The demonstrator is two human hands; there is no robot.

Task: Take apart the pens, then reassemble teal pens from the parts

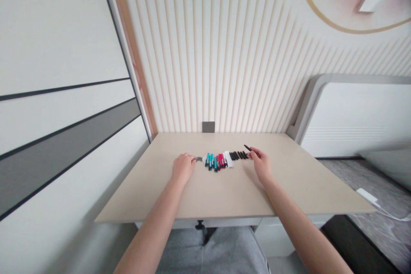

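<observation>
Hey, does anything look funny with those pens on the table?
Yes, one thing does. The black marker at the right end of the row of markers points off at a slant, while the others lie side by side. It seems to be in the fingers of the right hand.

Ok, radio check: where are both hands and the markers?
Left hand at the row's left end. Right hand pinching a black marker. Teal, red, white, black markers lying in a row.
</observation>
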